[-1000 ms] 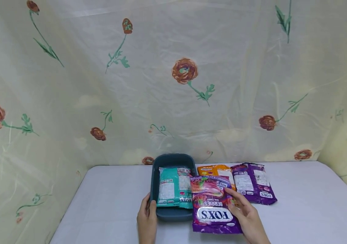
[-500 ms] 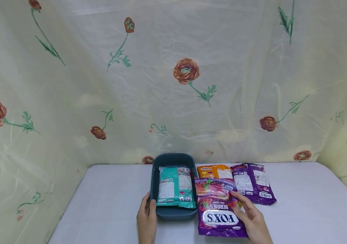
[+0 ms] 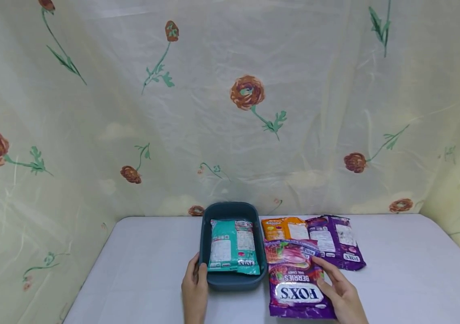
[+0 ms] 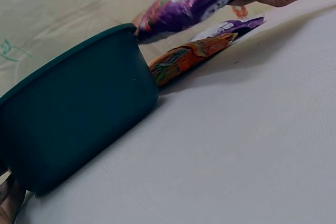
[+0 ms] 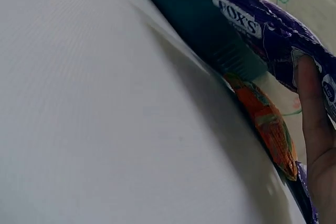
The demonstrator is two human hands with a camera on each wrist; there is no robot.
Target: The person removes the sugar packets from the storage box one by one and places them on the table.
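Note:
My left hand (image 3: 194, 285) holds the near left corner of a dark teal plastic tub (image 3: 234, 281), thumb at the front and fingers along the side. Inside the tub lies a turquoise candy bag (image 3: 230, 247), back side up. Just right of the tub, my right hand (image 3: 344, 290) grips the right edge of a purple Fox's Berries candy bag (image 3: 294, 270), its print upside down in the head view. Both wrist views show this purple bag (image 4: 194, 6) raised above the table, its left end near the tub's rim. One finger (image 5: 310, 103) lies along its underside.
An orange candy bag (image 3: 286, 227) lies flat beside the tub, partly covered in the head view by the raised bag. Another purple candy bag (image 3: 335, 243) lies to its right. A flowered curtain (image 3: 294, 90) hangs behind the white table (image 3: 145, 270).
My right hand has drawn the purple Berries bag rightward and slightly toward me, away from the tub's right rim it overlapped. The left hand and tub keep their place.

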